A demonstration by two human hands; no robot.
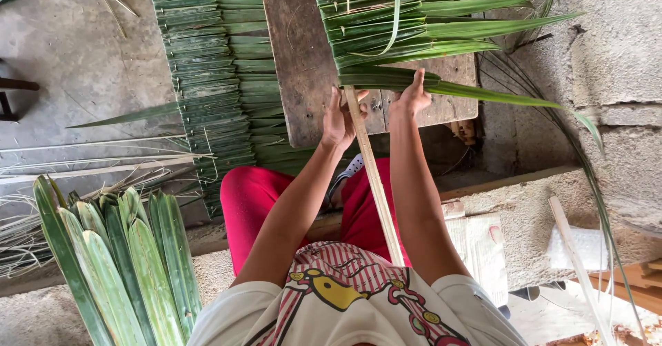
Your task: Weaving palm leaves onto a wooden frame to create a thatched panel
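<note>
The left hand (339, 120) is closed around a long pale wooden stick (376, 180) that runs from the person's lap out to a weathered board (296, 56). The right hand (412, 98), just to the right of it, pinches a folded green palm leaf (414, 78) against the stick's far end, fingers pressed together on it. Rows of folded leaves (386, 22) lie beyond. A finished thatch panel (200, 63) rests far left; a bundle of cut fronds (117, 263) stands near left.
</note>
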